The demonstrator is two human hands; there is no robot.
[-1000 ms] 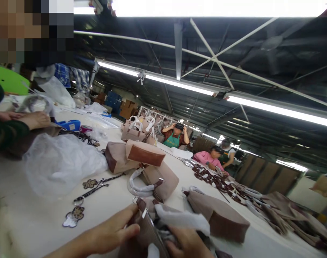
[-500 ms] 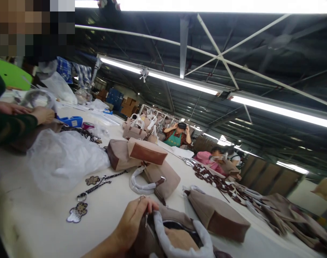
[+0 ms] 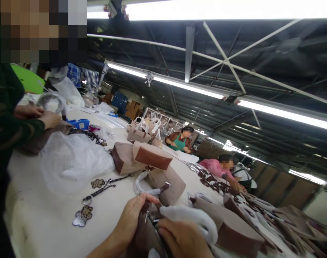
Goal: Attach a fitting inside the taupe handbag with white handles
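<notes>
Left hand (image 3: 131, 222) and right hand (image 3: 183, 238), each grip grasping one brown handbag (image 3: 147, 234) at the counter (image 3: 45, 225) near edge. Bare counter lies left, holding two flower charms (image 3: 84, 216). Three more handbags (image 3: 152, 156) lie just beyond.

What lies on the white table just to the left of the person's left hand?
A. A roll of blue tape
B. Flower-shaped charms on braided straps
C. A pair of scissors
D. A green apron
B: flower-shaped charms on dark braided straps lie flat on the white table, left of the left hand that grips the brown handbag.
</notes>
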